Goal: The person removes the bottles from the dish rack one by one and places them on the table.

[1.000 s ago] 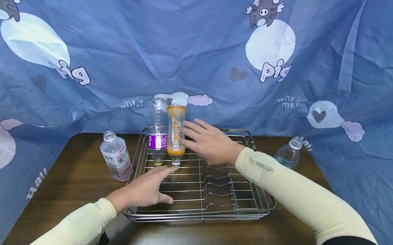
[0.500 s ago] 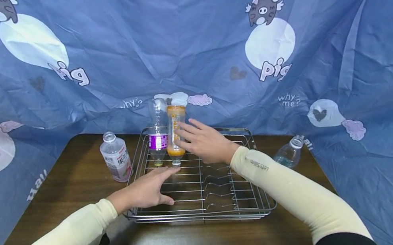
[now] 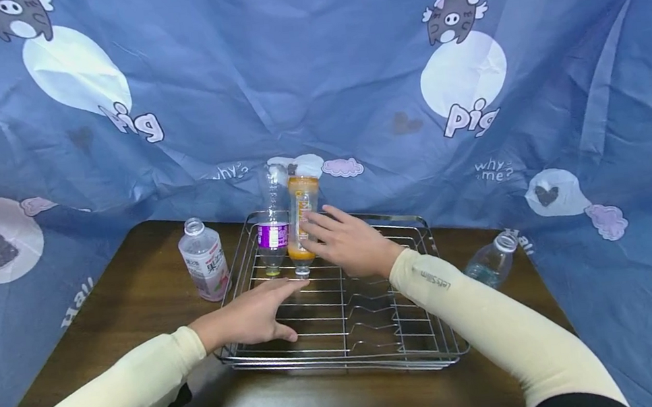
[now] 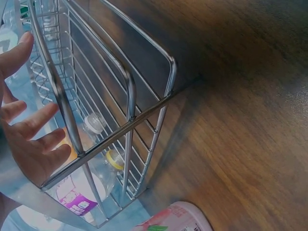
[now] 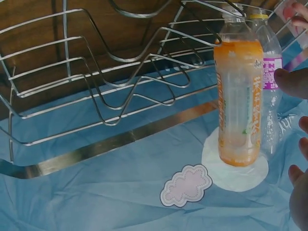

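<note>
Two plastic bottles stand upside down, caps lowest, in the back left of a metal wire dish rack (image 3: 342, 359). One is an orange-labelled bottle (image 3: 304, 216), the other a clear bottle with a purple label (image 3: 272, 235) on its left. My right hand (image 3: 360, 245) reaches over the rack, its spread fingers overlapping the orange bottle's right side. In the right wrist view its thumb (image 5: 294, 83) lies apart from that bottle. Low over the rack's left part is my left hand (image 3: 254, 314), fingers extended and thumb apart, holding nothing. The left wrist view shows its fingers (image 4: 41, 120) beside the rack's rail.
Left of the rack, a pink-tinted bottle (image 3: 205, 262) with its mouth up stands on the wooden table (image 3: 149, 282). A clear bottle (image 3: 491, 259) stands to the right, partly behind my right sleeve. A blue printed cloth (image 3: 313, 85) hangs behind the table.
My right hand has shifted slightly left, closer to the orange bottle. My left hand stays nearly still over the rack. The head view has turned a little to the left.
</note>
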The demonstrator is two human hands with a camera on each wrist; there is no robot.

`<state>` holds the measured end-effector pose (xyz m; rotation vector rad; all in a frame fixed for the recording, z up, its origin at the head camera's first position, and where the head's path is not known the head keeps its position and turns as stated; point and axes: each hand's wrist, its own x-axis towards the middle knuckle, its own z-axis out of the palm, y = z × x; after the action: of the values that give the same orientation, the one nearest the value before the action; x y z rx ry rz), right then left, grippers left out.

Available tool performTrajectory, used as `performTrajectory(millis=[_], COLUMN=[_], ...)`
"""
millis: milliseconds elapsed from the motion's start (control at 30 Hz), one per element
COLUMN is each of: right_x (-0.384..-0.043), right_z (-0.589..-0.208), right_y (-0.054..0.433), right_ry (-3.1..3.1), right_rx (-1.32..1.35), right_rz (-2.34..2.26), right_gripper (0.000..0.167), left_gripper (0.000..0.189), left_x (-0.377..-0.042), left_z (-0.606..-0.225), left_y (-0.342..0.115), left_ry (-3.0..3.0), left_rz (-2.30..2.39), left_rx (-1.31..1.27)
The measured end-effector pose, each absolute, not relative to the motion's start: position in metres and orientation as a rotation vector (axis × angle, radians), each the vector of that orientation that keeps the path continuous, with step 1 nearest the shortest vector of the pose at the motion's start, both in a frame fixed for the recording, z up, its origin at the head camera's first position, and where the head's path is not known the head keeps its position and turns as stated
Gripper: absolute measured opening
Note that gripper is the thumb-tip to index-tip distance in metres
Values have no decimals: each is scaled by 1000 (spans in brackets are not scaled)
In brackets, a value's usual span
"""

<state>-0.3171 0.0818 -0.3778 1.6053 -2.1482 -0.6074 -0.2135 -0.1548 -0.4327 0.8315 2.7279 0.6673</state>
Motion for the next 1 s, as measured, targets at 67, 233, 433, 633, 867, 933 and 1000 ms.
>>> performTrajectory(millis=[67, 233, 433, 633, 867, 933, 1000], right_x=[-318, -321, -323, -324, -325, -325, -325], right_z=[-381, -389, -394, -397, -401, -401, -400], right_y=[85, 84, 81, 80, 79, 78, 79], right_ry=[-2140, -2105, -2062, -2057, -2016, -2026, -2032], right_rx=[1597, 1611, 1614, 1613, 1612, 1610, 1610], right_rz=[-621, -641, -649, -694, -728, -731, -736], right_gripper=[72, 70, 56, 55, 52, 52, 51], left_gripper=[94, 94, 94, 93, 94, 94, 93], left_x=[-216, -217, -217, -219, -219, -218, -219], left_z=[-432, -432, -432, -434, -434, -433, -433], left_y=[-152, -150, -151, -150, -150, -150, -150], left_ry=[2722, 2717, 2710, 2712, 2709, 2711, 2709], left_rz=[658, 659, 690, 684, 676, 671, 669], left_rx=[835, 802, 812, 823, 816, 819, 826])
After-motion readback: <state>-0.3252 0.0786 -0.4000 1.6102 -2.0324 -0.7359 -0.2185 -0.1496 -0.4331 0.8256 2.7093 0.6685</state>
